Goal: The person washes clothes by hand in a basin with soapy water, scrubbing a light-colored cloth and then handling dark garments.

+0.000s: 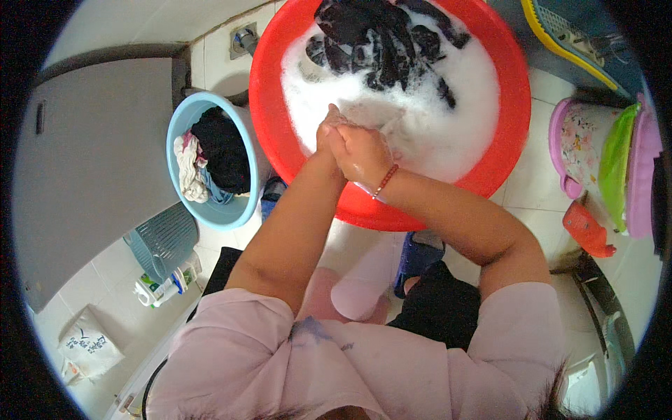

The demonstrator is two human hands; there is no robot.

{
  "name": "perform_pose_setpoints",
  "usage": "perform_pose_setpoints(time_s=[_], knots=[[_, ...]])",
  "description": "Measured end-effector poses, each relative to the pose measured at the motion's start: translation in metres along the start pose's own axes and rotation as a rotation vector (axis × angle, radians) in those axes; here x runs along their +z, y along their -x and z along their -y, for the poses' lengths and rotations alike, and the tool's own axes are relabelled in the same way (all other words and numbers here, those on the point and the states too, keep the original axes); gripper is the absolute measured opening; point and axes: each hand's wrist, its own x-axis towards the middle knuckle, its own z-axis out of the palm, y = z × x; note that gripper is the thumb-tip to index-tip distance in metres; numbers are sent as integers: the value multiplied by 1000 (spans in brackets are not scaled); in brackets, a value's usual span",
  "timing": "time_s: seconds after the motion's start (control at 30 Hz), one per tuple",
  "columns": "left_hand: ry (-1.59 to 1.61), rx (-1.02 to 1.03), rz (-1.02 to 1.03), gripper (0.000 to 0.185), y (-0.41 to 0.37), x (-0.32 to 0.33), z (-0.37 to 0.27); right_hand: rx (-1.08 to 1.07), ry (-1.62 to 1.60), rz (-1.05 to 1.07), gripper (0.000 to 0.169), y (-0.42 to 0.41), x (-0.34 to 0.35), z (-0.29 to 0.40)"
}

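Note:
My left hand (326, 131) and my right hand (366, 153) are pressed together above the near left part of a large red plastic basin (517, 105). The right hand, with a beaded bracelet (386, 180) at its wrist, laps over the left. Both look wet. Whether anything is pinched between them is hidden. White suds (462, 136) cover much of the water below. Soaked black clothing (362, 31) is heaped at the basin's far side, partly above the foam. Just beyond my hands, a pale patch under the suds is too unclear to name.
A light blue bucket (176, 173) with dark and white clothes (223, 152) stands left of the basin. On the right are a floral pink-rimmed bin (580, 136) and a red scoop-like plastic thing (585, 228). A grey panel (100, 168) fills the left side.

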Motion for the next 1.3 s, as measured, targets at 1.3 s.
perform_pose_setpoints(time_s=[1.3], knots=[[-137, 91, -139, 51, 13, 11, 24, 102, -247, 192, 40, 19, -100, 72]])
